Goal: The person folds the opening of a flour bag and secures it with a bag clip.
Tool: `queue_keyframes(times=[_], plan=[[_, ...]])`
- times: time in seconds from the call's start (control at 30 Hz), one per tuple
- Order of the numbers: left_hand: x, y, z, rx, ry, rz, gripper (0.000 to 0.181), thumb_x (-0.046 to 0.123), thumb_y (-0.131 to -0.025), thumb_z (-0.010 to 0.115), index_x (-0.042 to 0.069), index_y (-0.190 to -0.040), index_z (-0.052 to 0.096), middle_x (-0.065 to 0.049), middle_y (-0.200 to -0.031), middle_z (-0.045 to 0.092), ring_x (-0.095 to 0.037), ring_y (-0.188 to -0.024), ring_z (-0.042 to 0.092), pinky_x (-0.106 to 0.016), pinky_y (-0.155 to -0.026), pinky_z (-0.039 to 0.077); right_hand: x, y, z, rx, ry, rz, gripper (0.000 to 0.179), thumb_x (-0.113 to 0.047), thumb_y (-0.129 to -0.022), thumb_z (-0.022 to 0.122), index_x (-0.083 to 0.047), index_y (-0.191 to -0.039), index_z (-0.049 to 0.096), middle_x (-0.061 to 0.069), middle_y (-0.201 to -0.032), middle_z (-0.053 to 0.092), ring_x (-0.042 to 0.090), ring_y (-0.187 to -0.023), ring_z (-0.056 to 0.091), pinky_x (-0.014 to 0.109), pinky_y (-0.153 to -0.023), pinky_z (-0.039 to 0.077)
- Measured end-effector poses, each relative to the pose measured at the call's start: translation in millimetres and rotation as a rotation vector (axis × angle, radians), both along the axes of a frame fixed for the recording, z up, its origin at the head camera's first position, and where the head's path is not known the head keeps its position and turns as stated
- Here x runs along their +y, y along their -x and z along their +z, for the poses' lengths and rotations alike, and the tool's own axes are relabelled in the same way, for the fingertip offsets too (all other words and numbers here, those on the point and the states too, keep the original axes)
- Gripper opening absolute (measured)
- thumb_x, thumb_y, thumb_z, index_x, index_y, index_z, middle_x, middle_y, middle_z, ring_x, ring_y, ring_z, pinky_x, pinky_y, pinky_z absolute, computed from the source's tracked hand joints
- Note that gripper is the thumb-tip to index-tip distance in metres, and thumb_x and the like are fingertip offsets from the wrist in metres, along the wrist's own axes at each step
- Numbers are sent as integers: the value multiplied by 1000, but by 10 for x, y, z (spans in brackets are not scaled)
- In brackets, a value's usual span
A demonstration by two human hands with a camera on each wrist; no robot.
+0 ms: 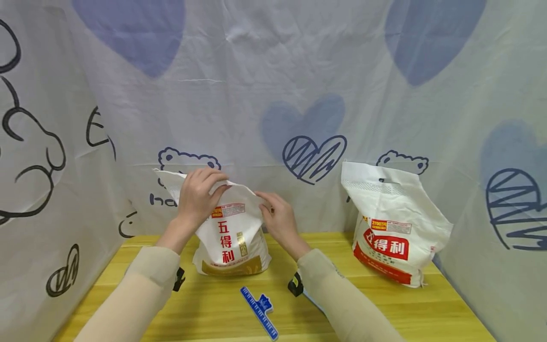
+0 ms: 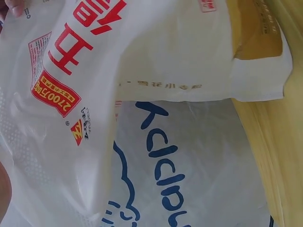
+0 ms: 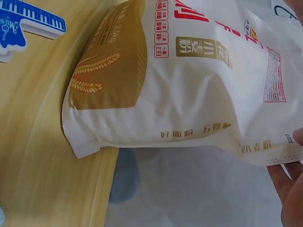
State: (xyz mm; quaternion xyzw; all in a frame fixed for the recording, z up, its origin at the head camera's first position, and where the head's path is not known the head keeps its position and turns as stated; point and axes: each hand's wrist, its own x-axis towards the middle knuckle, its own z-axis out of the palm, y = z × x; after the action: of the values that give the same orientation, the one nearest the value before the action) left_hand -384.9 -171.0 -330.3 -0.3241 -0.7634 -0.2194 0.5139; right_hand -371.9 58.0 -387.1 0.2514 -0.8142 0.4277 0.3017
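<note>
A white flour bag (image 1: 231, 247) with red characters and a gold band stands upright on the table, its top raised. The left hand (image 1: 198, 194) grips its top edge left of the middle, thumb on the front face. At the upper right corner, the right hand (image 1: 278, 216) pinches the edge between thumb and fingers. In the right wrist view, the bag (image 3: 189, 90) shows a wheat-ear print, and fingers (image 3: 281, 182) lie behind its edge. The left wrist view has the flour bag (image 2: 156, 56) close up, its upper part folding over.
Another flour bag (image 1: 389, 237), white with a red band, stands at the right, its top leaning left. A blue piano-key clip (image 1: 260, 313) lies in front on the wooden table (image 1: 205, 308). A light blue object (image 1: 314, 301) is mostly hidden by the right sleeve. Printed cloth (image 1: 239, 123) hangs behind.
</note>
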Motion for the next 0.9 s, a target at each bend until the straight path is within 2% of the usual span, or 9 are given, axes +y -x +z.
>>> queue_keyframes(times=[0.2, 0.37, 0.57, 0.9], plan=[[-61, -66, -66, 33, -6, -24, 17, 4, -78, 89, 7, -90, 77, -8, -96, 76, -31, -92, 66, -49, -86, 53, 4, 0, -53, 39, 38, -4, 27, 4, -94, 71, -3, -120, 72, 13, -117, 73, 27, -97, 73, 23, -79, 62], [-101, -120, -112, 72, 0, -26, 19, 1, -76, 89, 6, -89, 77, -9, -95, 76, -33, -89, 67, -50, -83, 54, 0, -22, -83, 67, 62, 8, 21, 5, -94, 71, -1, -114, 74, 14, -112, 74, 28, -96, 74, 24, -81, 62], [-153, -186, -156, 86, 11, -29, 18, -1, -76, 88, 6, -88, 77, -10, -95, 77, -33, -90, 67, -48, -81, 54, 0, -12, -145, 81, 100, 17, 15, 5, -94, 71, 0, -108, 75, 13, -107, 74, 26, -92, 74, 22, -80, 61], [-273, -278, -261, 106, 90, -27, 21, -6, -73, 88, 5, -86, 76, -8, -95, 76, -32, -90, 68, -47, -80, 55, 19, -29, -200, 114, 61, -18, 12, 6, -92, 73, -3, -99, 76, 9, -104, 75, 23, -92, 73, 23, -82, 61]])
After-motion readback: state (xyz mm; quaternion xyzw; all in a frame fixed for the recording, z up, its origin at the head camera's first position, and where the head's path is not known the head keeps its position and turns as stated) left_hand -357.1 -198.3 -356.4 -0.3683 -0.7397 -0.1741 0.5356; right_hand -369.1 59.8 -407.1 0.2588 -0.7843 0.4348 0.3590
